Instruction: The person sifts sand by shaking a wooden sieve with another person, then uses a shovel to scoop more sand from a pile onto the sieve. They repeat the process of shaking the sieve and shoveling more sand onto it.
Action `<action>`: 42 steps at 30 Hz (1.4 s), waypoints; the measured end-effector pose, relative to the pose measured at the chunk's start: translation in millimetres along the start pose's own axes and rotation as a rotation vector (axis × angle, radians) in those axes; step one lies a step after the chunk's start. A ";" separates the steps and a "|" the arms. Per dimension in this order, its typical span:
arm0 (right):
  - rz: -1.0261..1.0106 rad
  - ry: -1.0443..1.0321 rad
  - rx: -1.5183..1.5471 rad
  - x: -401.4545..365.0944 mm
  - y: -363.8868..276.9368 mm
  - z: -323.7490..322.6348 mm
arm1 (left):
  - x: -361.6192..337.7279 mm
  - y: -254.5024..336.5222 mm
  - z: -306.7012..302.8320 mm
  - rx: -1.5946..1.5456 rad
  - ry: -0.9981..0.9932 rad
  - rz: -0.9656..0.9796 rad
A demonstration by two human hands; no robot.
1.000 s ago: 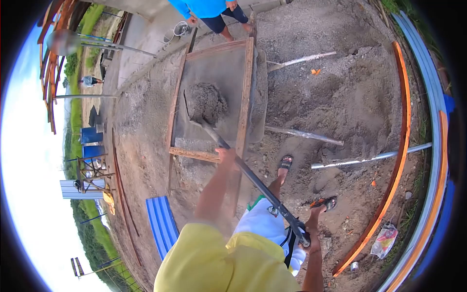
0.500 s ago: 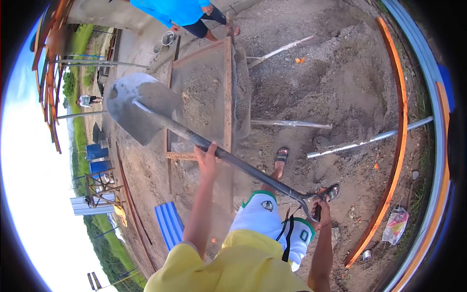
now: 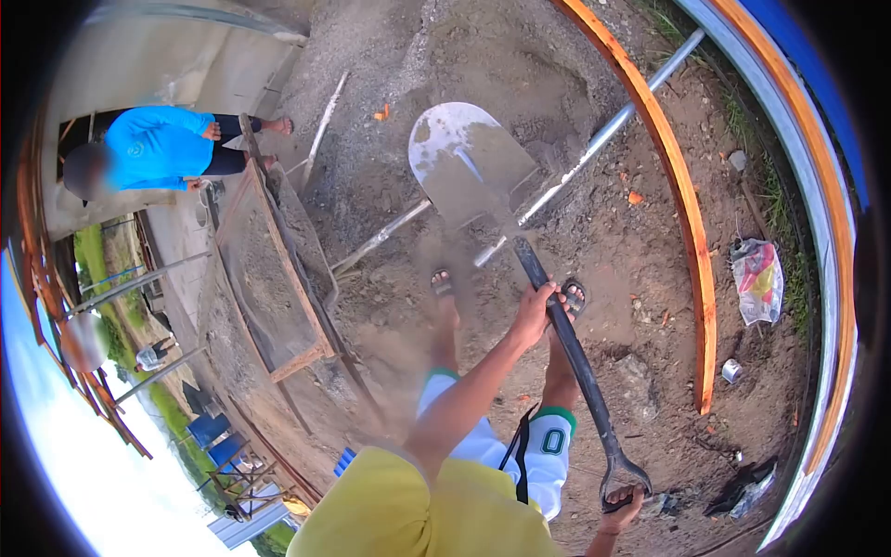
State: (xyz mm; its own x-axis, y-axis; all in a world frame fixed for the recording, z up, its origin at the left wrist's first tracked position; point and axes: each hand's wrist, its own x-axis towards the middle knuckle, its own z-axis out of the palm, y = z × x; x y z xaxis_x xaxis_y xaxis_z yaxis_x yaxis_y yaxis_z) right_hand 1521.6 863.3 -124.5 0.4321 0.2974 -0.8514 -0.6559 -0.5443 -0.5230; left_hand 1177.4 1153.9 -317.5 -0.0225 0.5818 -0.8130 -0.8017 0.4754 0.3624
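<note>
A shovel with a dark shaft and a broad, rounded blade is held in both my hands. Around the middle of the shaft my left hand is closed. At the lower right, my right hand grips the D-shaped end handle. The blade, whitish at its tip and greyer behind, points away from me over the sandy ground. Beyond it lies a heap of grey sand. To the left stands a wood-framed screen with sand on its mesh.
Metal poles cross the ground near the blade. A long orange-brown timber curves along the right, with a plastic bag and a can beyond it. A person in blue is behind the screen.
The shovel has swung right, from over the screen to over the sandy ground. My view has turned right as well, and both hands stay on the shovel.
</note>
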 end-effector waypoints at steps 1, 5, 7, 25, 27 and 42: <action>-0.017 0.076 -0.008 -7.2 2.4 4.5 | 17.0 -22.7 -0.6 0.018 0.021 -0.079; 0.000 0.238 -0.004 -7.3 35.8 93.2 | 121.9 -71.4 -46.8 0.274 0.193 -0.109; 0.018 0.251 0.014 2.0 61.1 150.6 | 164.1 -59.9 -76.0 0.401 0.191 -0.170; 0.077 0.093 0.086 207.2 263.2 450.9 | 505.2 141.8 -159.7 0.599 0.215 0.001; 0.041 0.154 0.141 191.2 261.0 442.6 | 474.6 130.2 -146.4 0.651 0.303 -0.037; -0.218 0.446 -0.006 37.6 152.8 186.0 | 176.4 25.7 -20.6 0.375 0.075 -0.081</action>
State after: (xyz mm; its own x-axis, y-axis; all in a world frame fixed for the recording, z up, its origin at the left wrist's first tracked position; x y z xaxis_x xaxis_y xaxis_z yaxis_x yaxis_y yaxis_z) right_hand 1322.5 937.1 -243.9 0.7824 0.0406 -0.6215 -0.5179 -0.5118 -0.6854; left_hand 1140.5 1255.2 -461.0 -0.0232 0.4892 -0.8719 -0.5288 0.7341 0.4260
